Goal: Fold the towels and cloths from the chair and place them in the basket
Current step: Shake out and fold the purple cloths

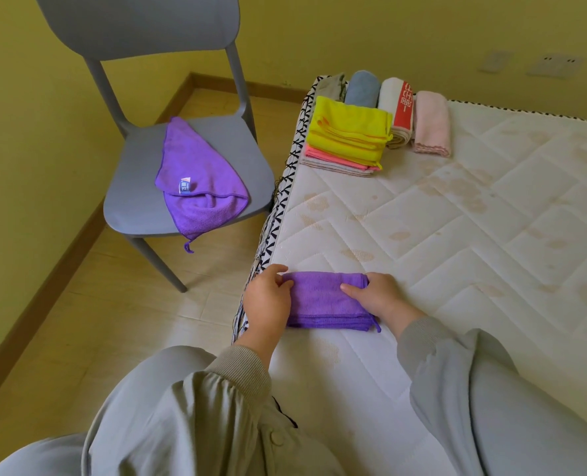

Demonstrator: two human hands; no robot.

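On the grey chair (130,187) at the left lay one unfolded purple microfibre cloth (196,180). Its lower corner and hanging loop drooped past the front edge of the seat, so a careless tug there could probably have dragged it to the floor.

Near the edge of the mattress (457,235), the left hand (268,300) gripped the left end of the folded purple cloth (323,300), fingers curled round it. The right hand (381,297) held the right end, thumb lying across the top. The hands were apart, with the cloth between them.

The cloth sat close to the mattress edge on the left-hand side. A lift with uneven grip could have let the layers slide open or tipped the bundle over the side, since microfibre folds likely hold little shape once the pressure comes off.

Further right and away from the person, a yellow cloth (350,128) topped a stack with a pink cloth (336,158) beneath it. That stack also lay near the mattress edge, so a sleeve passing over could have knocked it.

Behind and beside it lay rolled towels: a blue towel (362,89), a white towel with a red band (397,111) and a pale pink towel (431,123). (Rolls of this kind would probably loosen if carried several at once.)

As for containers, no basket was in view, so nothing could be told of its contents. By the look of it, all the folded pieces still waited on the mattress — none visibly in a basket — and one cloth remained on the chair.
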